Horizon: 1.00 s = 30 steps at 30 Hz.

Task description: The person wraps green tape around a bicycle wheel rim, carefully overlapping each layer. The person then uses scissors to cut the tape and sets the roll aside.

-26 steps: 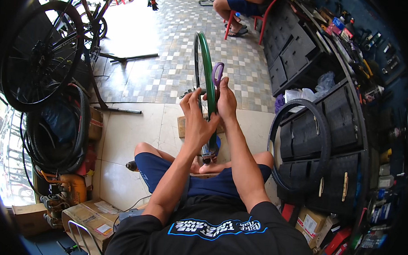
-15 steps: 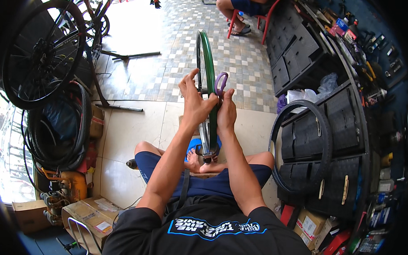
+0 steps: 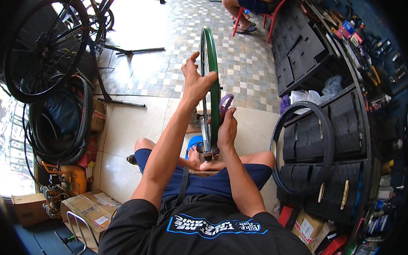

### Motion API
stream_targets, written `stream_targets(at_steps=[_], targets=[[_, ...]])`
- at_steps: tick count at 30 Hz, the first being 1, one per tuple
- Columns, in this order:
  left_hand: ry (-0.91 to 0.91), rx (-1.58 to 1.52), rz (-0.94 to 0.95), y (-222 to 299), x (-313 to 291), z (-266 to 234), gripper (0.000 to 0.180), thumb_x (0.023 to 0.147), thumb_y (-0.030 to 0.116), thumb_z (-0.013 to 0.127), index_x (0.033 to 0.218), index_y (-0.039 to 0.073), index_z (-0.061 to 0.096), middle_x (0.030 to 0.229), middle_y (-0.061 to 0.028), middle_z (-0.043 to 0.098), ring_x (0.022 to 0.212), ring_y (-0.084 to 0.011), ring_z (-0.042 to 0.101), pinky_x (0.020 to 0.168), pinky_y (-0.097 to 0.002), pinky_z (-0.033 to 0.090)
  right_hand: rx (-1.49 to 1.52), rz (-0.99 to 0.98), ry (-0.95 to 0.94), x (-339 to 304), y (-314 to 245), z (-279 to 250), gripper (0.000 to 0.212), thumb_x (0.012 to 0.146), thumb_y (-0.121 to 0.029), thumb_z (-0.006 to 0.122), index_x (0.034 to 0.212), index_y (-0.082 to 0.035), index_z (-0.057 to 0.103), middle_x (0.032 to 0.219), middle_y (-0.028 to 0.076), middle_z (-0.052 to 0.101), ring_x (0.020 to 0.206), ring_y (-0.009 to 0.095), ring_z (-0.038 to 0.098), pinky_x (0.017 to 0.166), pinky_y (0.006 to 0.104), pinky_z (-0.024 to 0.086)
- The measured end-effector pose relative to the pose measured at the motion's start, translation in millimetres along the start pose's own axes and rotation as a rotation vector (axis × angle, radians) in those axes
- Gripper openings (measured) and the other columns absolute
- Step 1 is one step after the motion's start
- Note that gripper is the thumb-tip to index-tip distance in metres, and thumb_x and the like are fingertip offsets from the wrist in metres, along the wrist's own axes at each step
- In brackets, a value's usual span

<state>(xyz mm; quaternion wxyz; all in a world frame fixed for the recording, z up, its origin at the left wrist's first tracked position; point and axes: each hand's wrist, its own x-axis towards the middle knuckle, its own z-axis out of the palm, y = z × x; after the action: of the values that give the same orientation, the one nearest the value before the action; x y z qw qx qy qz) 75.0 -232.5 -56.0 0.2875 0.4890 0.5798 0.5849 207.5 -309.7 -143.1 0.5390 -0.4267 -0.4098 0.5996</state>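
Note:
A bicycle wheel (image 3: pixel 209 60) stands upright in front of me, a green band running along its rim. Its near end sits by a metal stand part (image 3: pixel 207 154) between my legs. My left hand (image 3: pixel 197 80) is at the wheel's upper left side, fingers spread, thumb against the green band. On the right of the wheel, lower down, my right hand (image 3: pixel 228 126) has its fingers closed on a purple loop-shaped tool (image 3: pixel 226 100). The tool's other end is hidden by my hand and the wheel.
A bicycle (image 3: pixel 49 45) stands at the left, near a stand leg (image 3: pixel 139 50) and hung tires (image 3: pixel 37 135). A loose tire (image 3: pixel 327 150) leans on black drawers (image 3: pixel 348 119) at right. A seated person (image 3: pixel 246 7) is at the far end. Cardboard boxes (image 3: pixel 91 209) lie lower left.
My left hand has moved up along the rim. My right hand, with the purple loop-shaped tool, has moved down and slightly right, and the two hands are farther apart.

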Motion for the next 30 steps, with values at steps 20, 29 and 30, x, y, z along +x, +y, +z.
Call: stream_targets(at_steps=[20,29,30], targets=[[-0.088,-0.390,-0.004,-32.2,36.3,25.3,0.038,0.106,0.029,0.051,0.125,0.000,0.063,0.109,-0.0085,0.069,0.098,-0.0112,0.060,0.087,-0.0254,0.045,-0.534,-0.343,-0.141,-59.1,-93.0,-15.2,0.049,0.107,-0.024,0.055,0.152,-0.007,0.045,0.110,0.013,0.069,0.089,0.020,0.066,0.073,0.0324,0.052],[-0.099,-0.308,0.091,-36.5,31.3,26.3,0.041,0.109,0.036,0.046,0.115,0.000,0.063,0.101,-0.0080,0.066,0.095,-0.0130,0.059,0.087,-0.0275,0.045,-0.855,-0.510,0.021,-68.6,-77.9,12.8,0.051,0.108,-0.026,0.048,0.155,-0.011,0.040,0.117,0.026,0.067,0.092,0.045,0.069,0.077,0.0494,0.055],[-0.093,-0.306,0.100,-37.9,31.0,25.3,0.041,0.109,0.036,0.046,0.115,0.000,0.063,0.101,-0.0081,0.066,0.095,-0.0133,0.059,0.087,-0.0277,0.045,-0.869,-0.524,-0.002,-68.3,-78.7,16.4,0.050,0.107,-0.025,0.049,0.155,-0.011,0.040,0.118,0.026,0.067,0.093,0.044,0.069,0.078,0.0489,0.055]])
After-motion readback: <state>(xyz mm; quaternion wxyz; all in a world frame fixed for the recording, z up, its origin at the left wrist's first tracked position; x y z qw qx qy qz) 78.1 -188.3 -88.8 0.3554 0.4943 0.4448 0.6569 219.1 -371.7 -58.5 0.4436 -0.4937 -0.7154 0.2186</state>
